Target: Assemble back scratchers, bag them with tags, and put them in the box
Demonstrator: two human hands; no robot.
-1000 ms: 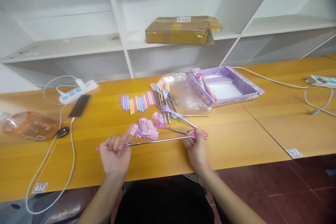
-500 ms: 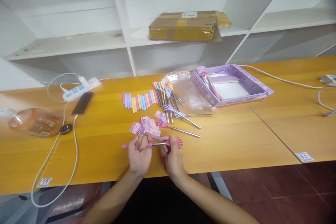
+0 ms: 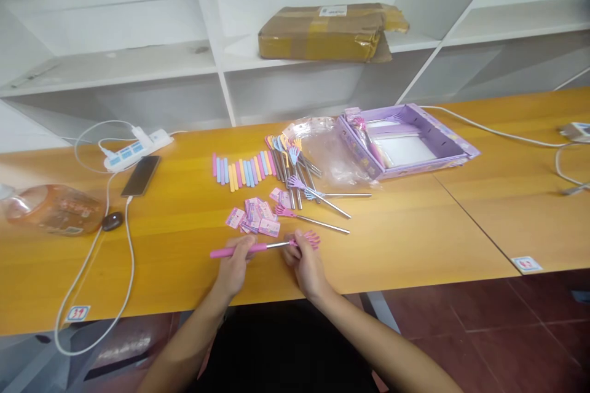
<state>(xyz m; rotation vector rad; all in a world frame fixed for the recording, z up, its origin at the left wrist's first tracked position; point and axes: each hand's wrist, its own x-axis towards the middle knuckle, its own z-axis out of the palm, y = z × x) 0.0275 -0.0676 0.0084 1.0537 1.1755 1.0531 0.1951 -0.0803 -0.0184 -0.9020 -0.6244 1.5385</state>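
From where I stand, both hands are low over the near side of the worktop, joined by one pink back scratcher lying sideways between them. The left hand is curled around its pink handle, thumb on top, the handle's end sticking out to that hand's left. The right hand pinches the other end, thumb and fingers closed at the neck, with the pink claw showing just past the thumb.

Just beyond the hands lies a loose pile of small printed cards. Past the right hand, a second pink scratcher rests at a slant, with a purple one behind it. Farther off, straight ahead, are a row of coloured sticks and a heap of scratchers. An open purple box sits beyond the right hand, off to its right; a phone lies well to the left hand's left.
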